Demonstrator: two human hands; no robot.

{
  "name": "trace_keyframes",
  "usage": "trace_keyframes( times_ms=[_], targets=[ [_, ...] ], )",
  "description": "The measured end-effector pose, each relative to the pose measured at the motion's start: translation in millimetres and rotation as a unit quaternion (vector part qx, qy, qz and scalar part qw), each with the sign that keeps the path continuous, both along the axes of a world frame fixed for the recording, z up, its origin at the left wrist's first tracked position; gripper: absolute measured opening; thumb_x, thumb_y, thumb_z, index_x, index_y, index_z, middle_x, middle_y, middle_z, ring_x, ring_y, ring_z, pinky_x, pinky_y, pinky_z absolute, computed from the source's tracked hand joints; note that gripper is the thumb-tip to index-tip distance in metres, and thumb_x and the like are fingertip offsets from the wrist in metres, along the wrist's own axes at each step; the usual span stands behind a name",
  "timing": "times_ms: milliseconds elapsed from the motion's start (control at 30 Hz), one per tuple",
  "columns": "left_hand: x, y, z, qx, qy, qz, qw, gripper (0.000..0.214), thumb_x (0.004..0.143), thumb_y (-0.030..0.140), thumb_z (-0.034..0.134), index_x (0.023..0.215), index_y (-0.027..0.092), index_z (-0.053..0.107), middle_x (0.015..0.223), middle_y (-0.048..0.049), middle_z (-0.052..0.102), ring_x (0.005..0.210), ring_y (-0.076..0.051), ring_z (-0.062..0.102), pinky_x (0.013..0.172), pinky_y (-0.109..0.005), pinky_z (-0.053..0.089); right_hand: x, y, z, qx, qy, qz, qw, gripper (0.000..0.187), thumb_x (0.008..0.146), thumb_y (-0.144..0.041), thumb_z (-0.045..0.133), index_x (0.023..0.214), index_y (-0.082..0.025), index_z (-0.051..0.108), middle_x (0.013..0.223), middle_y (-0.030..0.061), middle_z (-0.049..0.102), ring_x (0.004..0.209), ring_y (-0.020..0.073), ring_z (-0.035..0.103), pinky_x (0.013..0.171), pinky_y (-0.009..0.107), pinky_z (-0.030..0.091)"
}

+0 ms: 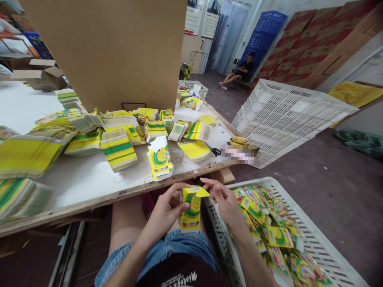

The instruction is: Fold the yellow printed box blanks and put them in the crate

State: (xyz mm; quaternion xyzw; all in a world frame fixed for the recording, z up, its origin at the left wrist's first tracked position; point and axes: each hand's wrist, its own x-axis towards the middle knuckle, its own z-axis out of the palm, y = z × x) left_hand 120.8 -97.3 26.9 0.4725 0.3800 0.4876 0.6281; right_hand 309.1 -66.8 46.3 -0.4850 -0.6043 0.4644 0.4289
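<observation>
My left hand (168,207) grips a small yellow and green carton (191,213) above my lap, thumb across its front. The carton stands upright, with its top flap sticking out to the right. My right hand (221,197) is beside that flap, fingers apart and holding nothing; whether a fingertip touches the flap I cannot tell. On the table edge ahead lies a small pile of flat cartons (160,159). To my right, a white plastic crate (324,227) holds many folded yellow cartons (277,236).
Bundles of flat cartons (119,149) cover much of the white table (89,181). Black scissors (216,151) and bananas (239,140) lie near its right corner. A tall cardboard sheet (119,52) stands behind. White crates (278,115) are stacked at right; a person (243,69) sits farther back.
</observation>
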Motion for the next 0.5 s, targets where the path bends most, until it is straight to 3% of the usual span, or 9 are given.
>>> trace_keyframes(
  times_ms=[133,267,367,500],
  targets=[
    [6,-1,-5.8,0.026,0.065,0.007,0.998,0.041,0.086,0.022,0.064,0.125,0.021,0.055,0.114,-0.0097,0.07,0.094,-0.021,0.067,0.084,-0.032,0.053,3,-1,6.1,-0.067,-0.093,0.089,0.989,0.041,0.084,-0.034,0.064,0.122,-0.02,0.059,0.067,-0.004,0.057,0.057,0.0123,0.048,0.054,0.023,0.037],
    [8,0,-4.4,0.022,0.035,-0.006,0.999,0.044,0.086,0.021,0.063,0.129,0.021,0.052,0.12,-0.0115,0.067,0.107,-0.024,0.065,0.091,-0.035,0.05,-4,-2,5.3,-0.019,-0.192,0.051,0.98,0.03,0.082,-0.023,0.061,0.112,-0.021,0.058,0.057,-0.0083,0.046,0.053,0.0122,0.045,0.053,0.023,0.032],
    [6,3,-1.3,-0.004,0.004,-0.004,1.0,0.046,0.084,0.02,0.064,0.127,0.02,0.051,0.111,-0.0111,0.071,0.101,-0.024,0.067,0.087,-0.034,0.052,-9,-4,3.1,0.001,-0.215,0.042,0.976,0.032,0.082,-0.022,0.059,0.114,-0.02,0.055,0.053,-0.0105,0.038,0.051,0.0125,0.043,0.053,0.023,0.031],
    [6,4,-1.8,-0.028,-0.026,0.009,0.999,0.047,0.08,0.021,0.069,0.123,0.018,0.052,0.101,-0.0091,0.073,0.09,-0.022,0.07,0.08,-0.032,0.054,-13,-8,0.0,0.018,-0.177,0.056,0.983,0.034,0.089,-0.028,0.055,0.121,-0.02,0.056,0.057,-0.0078,0.047,0.051,0.0131,0.045,0.052,0.023,0.034]
  ],
)
